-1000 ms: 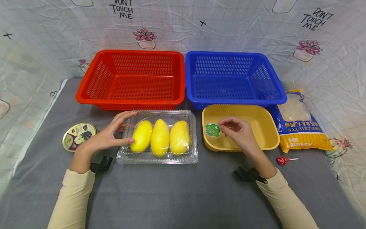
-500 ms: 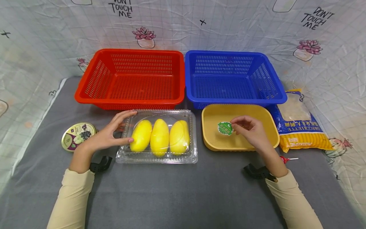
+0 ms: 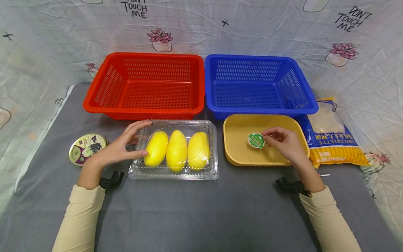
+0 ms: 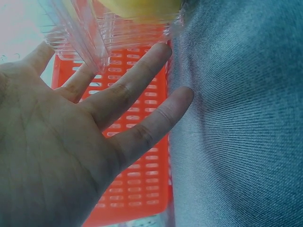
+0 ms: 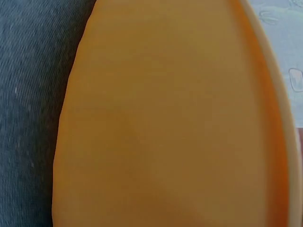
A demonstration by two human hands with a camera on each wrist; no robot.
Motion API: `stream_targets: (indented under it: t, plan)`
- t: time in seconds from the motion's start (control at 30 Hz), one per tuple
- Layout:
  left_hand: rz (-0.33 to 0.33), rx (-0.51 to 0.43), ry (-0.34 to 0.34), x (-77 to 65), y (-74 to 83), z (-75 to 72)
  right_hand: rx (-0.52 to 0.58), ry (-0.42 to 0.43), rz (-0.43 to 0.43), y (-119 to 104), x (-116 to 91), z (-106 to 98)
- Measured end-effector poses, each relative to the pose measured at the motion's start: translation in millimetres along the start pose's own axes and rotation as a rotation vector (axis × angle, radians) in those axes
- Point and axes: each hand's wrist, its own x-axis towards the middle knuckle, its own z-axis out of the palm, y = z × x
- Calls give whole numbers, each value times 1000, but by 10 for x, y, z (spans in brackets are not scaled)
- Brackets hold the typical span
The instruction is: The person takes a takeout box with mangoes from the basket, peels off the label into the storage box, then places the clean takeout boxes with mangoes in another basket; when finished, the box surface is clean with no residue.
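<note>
In the head view my left hand (image 3: 118, 148) rests at the left side of a clear plastic clamshell box (image 3: 173, 174) with three yellow mangoes (image 3: 177, 150) inside. Its thumb lies on the lid and its fingers reach the far left corner; the left wrist view shows them spread and straight. My right hand (image 3: 284, 145) pinches the edge of a round green sticker (image 3: 256, 140) with a white rim, over the yellow basin (image 3: 233, 155). Only the basin's inside (image 5: 165, 113) fills the right wrist view; the hand is out of that frame.
Red (image 3: 151, 115) and blue (image 3: 261, 112) plastic baskets stand side by side at the back. A round tin (image 3: 89, 148) lies at the left. On the right is a pasta bag (image 3: 335, 140); a white lollipop stick (image 3: 325, 175) pokes out behind the right forearm.
My right hand has moved rightward over the yellow basin with the sticker, and its forearm now covers the lollipop's red head. The left hand and the clamshell box stay in place.
</note>
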Motion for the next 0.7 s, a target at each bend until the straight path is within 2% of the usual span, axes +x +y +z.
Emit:
stream_targets:
  t: [0.23,0.7]
  plan:
    - [6,-13,-3,13,1,1,-50,-41,15,89,51,-54]
    - [0,-22,-3,1,16,-7,-121,-45,-2,142,95,-56]
